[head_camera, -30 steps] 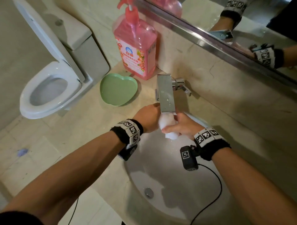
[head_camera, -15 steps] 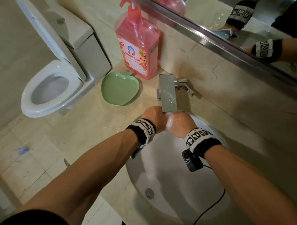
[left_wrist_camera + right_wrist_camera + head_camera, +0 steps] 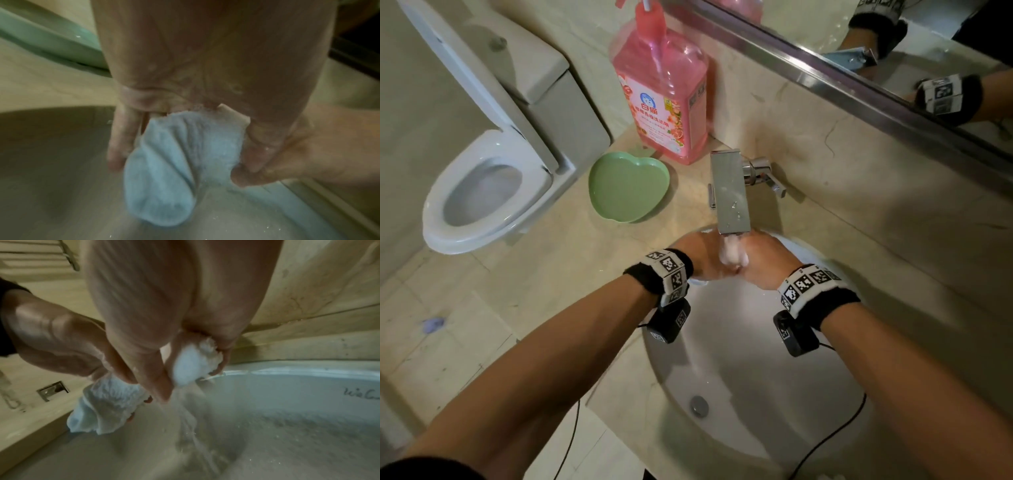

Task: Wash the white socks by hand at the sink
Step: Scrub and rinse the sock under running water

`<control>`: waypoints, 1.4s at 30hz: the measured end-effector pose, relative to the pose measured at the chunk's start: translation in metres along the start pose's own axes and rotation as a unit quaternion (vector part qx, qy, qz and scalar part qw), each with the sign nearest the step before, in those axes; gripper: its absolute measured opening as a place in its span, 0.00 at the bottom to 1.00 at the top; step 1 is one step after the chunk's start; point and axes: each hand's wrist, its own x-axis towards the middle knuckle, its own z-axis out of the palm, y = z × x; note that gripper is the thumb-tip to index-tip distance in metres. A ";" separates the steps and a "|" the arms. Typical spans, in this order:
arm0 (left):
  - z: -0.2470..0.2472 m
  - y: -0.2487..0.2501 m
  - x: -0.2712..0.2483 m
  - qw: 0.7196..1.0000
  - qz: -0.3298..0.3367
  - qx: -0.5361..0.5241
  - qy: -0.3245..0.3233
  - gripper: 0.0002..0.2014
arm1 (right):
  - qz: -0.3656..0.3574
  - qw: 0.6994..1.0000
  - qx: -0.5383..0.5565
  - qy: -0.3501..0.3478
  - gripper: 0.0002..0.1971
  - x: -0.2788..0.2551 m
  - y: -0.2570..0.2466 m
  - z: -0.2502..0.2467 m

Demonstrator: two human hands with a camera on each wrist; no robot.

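Under faucet (image 3: pixel 731 195): hands grip sock (image 3: pixel 732 255); wrist cams show hanging ends.

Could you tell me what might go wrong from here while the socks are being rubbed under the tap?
Water streams off the white socks into the sink, and the wrist camera and its cable hang right over the basin, so they may well get splashed. The right hand and left hand work close under the faucet, so knuckles could knock its spout. Soapy fingers might let a sock slip toward the drain.
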 end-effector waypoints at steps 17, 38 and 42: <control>0.015 -0.017 -0.041 0.914 -0.033 -0.329 0.234 0.19 | 0.052 0.945 0.278 0.168 0.39 -0.016 -0.007 0.016; -0.001 -0.006 -0.038 0.846 -0.041 -0.529 0.042 0.19 | 0.060 0.907 0.416 0.044 0.30 -0.038 0.021 0.024; -0.005 -0.021 -0.045 0.883 -0.052 -0.463 0.046 0.15 | 0.024 0.917 0.385 0.098 0.23 -0.041 0.024 0.017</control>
